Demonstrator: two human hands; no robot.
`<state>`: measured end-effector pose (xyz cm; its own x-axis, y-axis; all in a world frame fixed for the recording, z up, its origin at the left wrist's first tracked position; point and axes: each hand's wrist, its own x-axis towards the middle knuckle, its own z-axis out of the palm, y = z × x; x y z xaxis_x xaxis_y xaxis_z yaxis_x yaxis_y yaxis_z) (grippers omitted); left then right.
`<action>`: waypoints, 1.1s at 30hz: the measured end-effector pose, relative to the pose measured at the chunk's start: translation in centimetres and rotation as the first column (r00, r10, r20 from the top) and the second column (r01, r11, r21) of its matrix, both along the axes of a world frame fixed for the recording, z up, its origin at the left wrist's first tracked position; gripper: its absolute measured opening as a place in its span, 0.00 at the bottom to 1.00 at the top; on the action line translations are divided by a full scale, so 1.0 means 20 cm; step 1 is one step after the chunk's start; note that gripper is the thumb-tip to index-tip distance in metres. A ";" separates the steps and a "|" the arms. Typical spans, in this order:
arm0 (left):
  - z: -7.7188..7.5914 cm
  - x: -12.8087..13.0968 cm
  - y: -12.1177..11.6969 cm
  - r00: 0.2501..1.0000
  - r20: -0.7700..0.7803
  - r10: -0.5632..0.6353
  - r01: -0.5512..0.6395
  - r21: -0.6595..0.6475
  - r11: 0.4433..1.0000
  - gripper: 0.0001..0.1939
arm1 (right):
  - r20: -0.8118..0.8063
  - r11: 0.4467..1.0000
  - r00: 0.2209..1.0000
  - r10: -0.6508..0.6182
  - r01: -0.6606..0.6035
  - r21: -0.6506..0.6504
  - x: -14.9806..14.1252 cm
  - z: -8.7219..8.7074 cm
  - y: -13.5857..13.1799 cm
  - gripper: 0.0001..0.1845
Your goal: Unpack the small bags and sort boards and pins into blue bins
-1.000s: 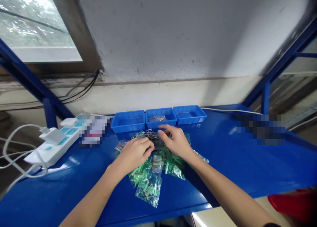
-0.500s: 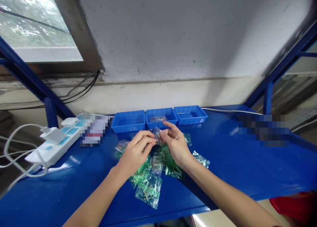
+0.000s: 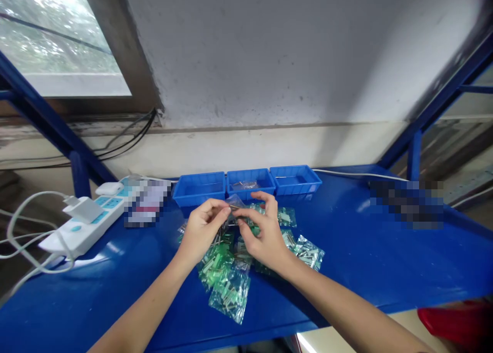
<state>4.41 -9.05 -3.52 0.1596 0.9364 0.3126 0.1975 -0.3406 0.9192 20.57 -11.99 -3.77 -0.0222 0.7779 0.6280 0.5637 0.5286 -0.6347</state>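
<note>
One grip, the left hand (image 3: 201, 231), pinches a clear bag (image 3: 237, 201); the right hand (image 3: 266, 238) sits slightly parted.

Green-tinted packets (image 3: 231, 294), blue trays (image 3: 296, 189), blue tabletop (image 3: 358, 250).

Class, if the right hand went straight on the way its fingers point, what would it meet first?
Probably the clear plastic bag at the tips of the left hand; depth is unclear, and the right hand may be touching it now.

There are three bins (image 3: 200, 195), two hands (image 3: 200, 231) (image 3: 266, 237), one power strip (image 3: 87, 233).
</note>
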 end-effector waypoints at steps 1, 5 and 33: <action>0.00 0.00 0.00 0.996 -0.083 0.041 -0.031 0.123 0.992 0.05 | -0.057 0.998 0.998 -0.001 -0.003 -0.060 0.00 0.00 0.00 0.10; 0.01 0.00 -0.03 0.920 -0.377 0.105 0.099 0.484 0.869 0.05 | -0.337 0.925 0.934 0.118 -0.226 -0.304 -0.02 0.01 0.03 0.15; -0.12 -0.30 0.22 0.781 -0.621 0.069 -0.125 -0.047 0.991 0.09 | 0.315 0.993 0.945 -0.092 0.063 0.099 0.09 -0.07 0.17 0.13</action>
